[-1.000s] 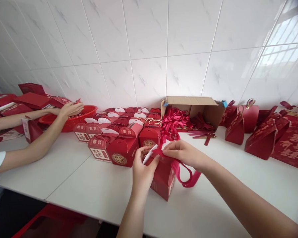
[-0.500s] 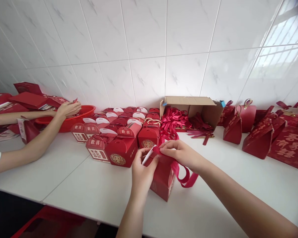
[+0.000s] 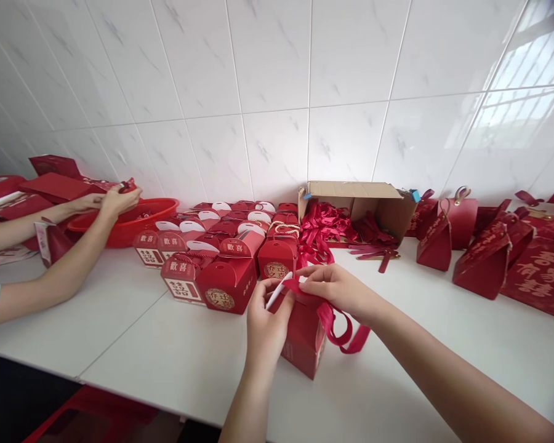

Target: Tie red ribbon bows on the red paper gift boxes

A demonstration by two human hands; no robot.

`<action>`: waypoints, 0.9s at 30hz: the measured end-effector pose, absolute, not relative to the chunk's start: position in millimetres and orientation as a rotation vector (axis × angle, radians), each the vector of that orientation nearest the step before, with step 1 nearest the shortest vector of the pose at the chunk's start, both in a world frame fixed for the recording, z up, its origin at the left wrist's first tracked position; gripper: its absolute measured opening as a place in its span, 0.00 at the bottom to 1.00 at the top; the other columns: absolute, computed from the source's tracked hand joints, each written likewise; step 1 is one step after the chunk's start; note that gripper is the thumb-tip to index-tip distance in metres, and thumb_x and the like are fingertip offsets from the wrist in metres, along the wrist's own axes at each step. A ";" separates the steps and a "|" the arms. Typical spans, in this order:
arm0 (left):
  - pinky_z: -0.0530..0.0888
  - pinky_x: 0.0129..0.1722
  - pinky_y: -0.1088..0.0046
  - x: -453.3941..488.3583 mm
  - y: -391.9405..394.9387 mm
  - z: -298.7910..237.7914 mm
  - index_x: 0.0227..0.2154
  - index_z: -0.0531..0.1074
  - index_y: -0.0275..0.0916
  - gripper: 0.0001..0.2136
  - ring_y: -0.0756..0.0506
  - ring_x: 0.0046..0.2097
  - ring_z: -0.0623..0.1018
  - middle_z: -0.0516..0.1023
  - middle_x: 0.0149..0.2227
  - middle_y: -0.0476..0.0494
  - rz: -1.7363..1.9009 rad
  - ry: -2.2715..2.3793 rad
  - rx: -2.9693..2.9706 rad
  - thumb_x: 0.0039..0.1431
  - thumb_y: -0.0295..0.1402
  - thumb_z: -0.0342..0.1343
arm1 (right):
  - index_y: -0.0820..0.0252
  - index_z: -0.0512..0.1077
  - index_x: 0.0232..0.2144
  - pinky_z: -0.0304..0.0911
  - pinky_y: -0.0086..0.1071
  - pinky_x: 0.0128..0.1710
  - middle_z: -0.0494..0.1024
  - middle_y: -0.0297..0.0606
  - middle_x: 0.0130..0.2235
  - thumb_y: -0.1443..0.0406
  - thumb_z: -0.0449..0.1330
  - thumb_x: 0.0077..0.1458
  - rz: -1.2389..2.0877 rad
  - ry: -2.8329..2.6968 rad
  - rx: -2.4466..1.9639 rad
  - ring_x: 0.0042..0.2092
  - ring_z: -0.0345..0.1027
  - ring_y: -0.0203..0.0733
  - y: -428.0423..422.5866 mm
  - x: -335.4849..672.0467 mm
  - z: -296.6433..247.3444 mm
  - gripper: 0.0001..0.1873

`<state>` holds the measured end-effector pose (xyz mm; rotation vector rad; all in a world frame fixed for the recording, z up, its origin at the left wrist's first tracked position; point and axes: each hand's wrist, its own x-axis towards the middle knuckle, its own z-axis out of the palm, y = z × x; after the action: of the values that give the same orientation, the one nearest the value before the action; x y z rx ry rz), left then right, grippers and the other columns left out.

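Note:
A red gift box (image 3: 303, 337) stands at a slant on the white table in front of me. My left hand (image 3: 268, 314) is closed on its top edge, thumb pressing at the front, with a narrow white strip (image 3: 278, 291) showing between thumb and fingers. Whether that strip is the box's flap or a separate stick, I cannot tell. Between its fingertips my right hand (image 3: 335, 288) pinches a crimson ribbon (image 3: 295, 286) over the box top. Loops of the ribbon hang down at the box's right side. My fingers hide part of the box top.
Several closed gift boxes (image 3: 228, 280) stand in rows behind my left hand. An open cardboard box (image 3: 392, 215) holds ribbons. Red gift bags (image 3: 482, 264) stand at right. At left, another person's hands (image 3: 120, 200) work over a red basin (image 3: 154, 212) near stacked red packaging.
My right hand has drawn the ribbon slightly to the right, and more of it shows over the box top. The other person's second hand has come into view by the basin.

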<state>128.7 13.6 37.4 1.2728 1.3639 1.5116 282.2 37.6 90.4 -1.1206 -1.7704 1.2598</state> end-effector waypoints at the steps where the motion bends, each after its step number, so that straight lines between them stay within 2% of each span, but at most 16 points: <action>1: 0.71 0.37 0.71 128.6 13.6 37.2 0.38 0.70 0.41 0.15 0.44 0.40 0.77 0.77 0.37 0.44 1.513 1.364 1.273 0.50 0.42 0.62 | 0.60 0.70 0.13 0.56 0.38 0.51 0.79 0.42 0.40 0.61 0.59 0.50 1.251 -1.781 -1.128 0.58 0.60 0.51 37.6 282.0 90.0 0.17; 5: 0.71 0.38 0.70 128.7 13.4 38.2 0.38 0.69 0.41 0.15 0.44 0.40 0.77 0.77 0.38 0.44 1.507 1.363 1.267 0.50 0.41 0.62 | 0.61 0.75 0.19 0.59 0.36 0.47 0.77 0.42 0.45 0.61 0.60 0.50 1.273 -1.743 -1.130 0.53 0.66 0.49 36.4 280.7 89.1 0.12; 9: 0.71 0.41 0.70 131.9 7.5 43.4 0.38 0.69 0.41 0.14 0.43 0.43 0.76 0.76 0.40 0.44 1.464 1.348 1.291 0.52 0.41 0.60 | 0.62 0.76 0.20 0.62 0.35 0.42 0.77 0.41 0.38 0.59 0.60 0.50 1.369 -1.723 -1.066 0.46 0.70 0.47 35.6 279.4 90.0 0.13; 12: 0.71 0.41 0.70 135.8 -2.1 50.0 0.41 0.68 0.43 0.14 0.43 0.45 0.76 0.76 0.44 0.43 1.386 1.301 1.289 0.54 0.41 0.58 | 0.62 0.75 0.20 0.63 0.34 0.41 0.77 0.39 0.35 0.60 0.60 0.50 1.378 -1.745 -1.073 0.45 0.69 0.47 35.6 280.7 91.9 0.13; 16: 0.71 0.41 0.69 134.1 -13.0 60.2 0.44 0.66 0.44 0.18 0.41 0.46 0.76 0.76 0.45 0.43 1.287 1.249 1.308 0.51 0.39 0.62 | 0.60 0.74 0.20 0.61 0.34 0.44 0.77 0.38 0.35 0.61 0.58 0.51 1.328 -1.850 -1.080 0.47 0.68 0.46 35.9 285.7 96.0 0.12; 18: 0.70 0.42 0.68 128.0 -14.4 64.7 0.41 0.67 0.43 0.17 0.41 0.46 0.75 0.76 0.43 0.43 1.254 1.264 1.350 0.52 0.44 0.60 | 0.60 0.74 0.20 0.62 0.34 0.44 0.77 0.37 0.36 0.61 0.58 0.51 1.327 -1.908 -1.069 0.47 0.67 0.46 35.9 288.7 98.4 0.12; 20: 0.69 0.41 0.68 120.4 -13.6 68.0 0.35 0.68 0.41 0.18 0.42 0.43 0.74 0.76 0.40 0.43 1.222 1.252 1.348 0.56 0.52 0.51 | 0.60 0.75 0.22 0.62 0.33 0.44 0.77 0.37 0.39 0.62 0.59 0.51 1.351 -1.946 -1.047 0.47 0.68 0.46 35.5 291.1 100.7 0.10; 22: 0.70 0.37 0.70 113.9 -11.9 69.5 0.31 0.69 0.40 0.20 0.44 0.38 0.74 0.75 0.36 0.44 1.179 1.194 1.297 0.59 0.54 0.46 | 0.59 0.76 0.24 0.62 0.32 0.46 0.77 0.37 0.43 0.62 0.59 0.51 1.385 -1.973 -1.006 0.48 0.68 0.45 34.4 292.3 102.4 0.09; 25: 0.68 0.33 0.73 107.4 -9.3 68.1 0.27 0.69 0.39 0.16 0.47 0.32 0.71 0.72 0.29 0.49 1.125 1.148 1.307 0.57 0.49 0.52 | 0.59 0.75 0.24 0.61 0.32 0.48 0.76 0.36 0.46 0.63 0.59 0.52 1.400 -2.025 -0.958 0.50 0.68 0.44 32.0 291.1 102.6 0.09; 27: 0.67 0.33 0.74 101.7 -6.8 66.2 0.25 0.70 0.39 0.13 0.48 0.32 0.71 0.71 0.27 0.49 1.103 1.147 1.357 0.55 0.44 0.57 | 0.59 0.75 0.24 0.60 0.33 0.50 0.76 0.37 0.46 0.61 0.59 0.54 1.361 -2.020 -0.957 0.50 0.68 0.44 31.0 289.4 101.9 0.11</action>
<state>101.7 -6.8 66.2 1.3569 1.1470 1.1026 289.4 31.0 101.9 -0.9575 -2.0197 1.3606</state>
